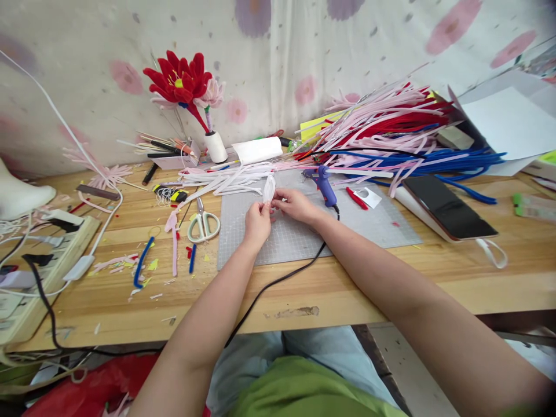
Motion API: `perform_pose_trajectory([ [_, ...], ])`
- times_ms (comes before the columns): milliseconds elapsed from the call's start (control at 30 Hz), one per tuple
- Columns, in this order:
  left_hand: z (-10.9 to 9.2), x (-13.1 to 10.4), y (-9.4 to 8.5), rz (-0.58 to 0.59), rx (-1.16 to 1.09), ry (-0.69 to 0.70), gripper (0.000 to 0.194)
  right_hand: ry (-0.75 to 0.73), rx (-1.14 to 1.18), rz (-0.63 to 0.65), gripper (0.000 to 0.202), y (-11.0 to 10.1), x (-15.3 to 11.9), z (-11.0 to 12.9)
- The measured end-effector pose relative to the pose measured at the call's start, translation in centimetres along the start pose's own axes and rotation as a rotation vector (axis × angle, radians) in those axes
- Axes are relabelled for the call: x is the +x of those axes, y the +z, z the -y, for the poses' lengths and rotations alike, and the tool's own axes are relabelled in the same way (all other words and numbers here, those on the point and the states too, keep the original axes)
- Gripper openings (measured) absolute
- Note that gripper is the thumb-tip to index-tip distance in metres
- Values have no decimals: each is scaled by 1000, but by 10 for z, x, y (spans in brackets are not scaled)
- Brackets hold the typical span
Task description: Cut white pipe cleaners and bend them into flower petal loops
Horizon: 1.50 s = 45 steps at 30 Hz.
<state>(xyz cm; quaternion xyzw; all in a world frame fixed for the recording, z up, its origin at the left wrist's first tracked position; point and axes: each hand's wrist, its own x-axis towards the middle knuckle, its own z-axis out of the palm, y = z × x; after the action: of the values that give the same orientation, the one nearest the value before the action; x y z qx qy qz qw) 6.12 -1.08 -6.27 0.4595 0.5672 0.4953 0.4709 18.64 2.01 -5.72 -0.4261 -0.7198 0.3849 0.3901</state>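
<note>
A small white looped piece (pixel 269 188), like bent pipe cleaners, stands upright above the grey cutting mat (pixel 295 249). My left hand (pixel 258 221) pinches its lower end. From the right, my right hand (pixel 292 205) meets it, with fingers bent against the piece's lower right side; its fingertips are partly hidden, so its hold is unclear. A purple glue gun (pixel 324 185) lies on the mat right of my hands, its black cord running down over the table edge. Beyond the mat's left part lie white pipe cleaners (pixel 237 180). Green-handled scissors (pixel 203 225) rest left of the mat.
A red flower (pixel 180 81) stands in a white holder (pixel 215 147) at the back. Pink, red and blue pipe cleaners (pixel 391 127) are heaped back right, near a phone (pixel 449 205). A power strip (pixel 41 289) sits far left. Red pliers-like tool (pixel 357 198) lies on the mat.
</note>
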Motion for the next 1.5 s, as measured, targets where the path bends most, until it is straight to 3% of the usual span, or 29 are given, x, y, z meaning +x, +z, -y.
perform_pose_trajectory([
  [100,0,-1,-3,-34,138,85,15,-9,-89,-43,8,1,-1,2],
  [333,-8,-3,-4,-103,426,270,15,104,-38,-126,9,9,-4,8],
  [500,-8,1,-4,-79,434,325,16,110,-101,-161,7,11,-5,10],
  [600,-7,2,-8,-29,357,347,16,125,30,-163,8,9,-6,7],
  [767,-2,3,-11,98,95,240,10,190,456,-11,22,2,-7,-2],
  [867,2,4,-8,151,13,201,14,190,621,-28,29,2,-5,-5],
  [1033,0,3,-4,235,-73,116,17,220,639,-95,30,6,-2,-4],
  [1200,-9,-1,-5,325,-166,-6,19,204,645,-69,31,7,-1,-4],
  [1500,-8,0,-3,517,-269,-104,23,241,757,141,34,3,-3,-1],
])
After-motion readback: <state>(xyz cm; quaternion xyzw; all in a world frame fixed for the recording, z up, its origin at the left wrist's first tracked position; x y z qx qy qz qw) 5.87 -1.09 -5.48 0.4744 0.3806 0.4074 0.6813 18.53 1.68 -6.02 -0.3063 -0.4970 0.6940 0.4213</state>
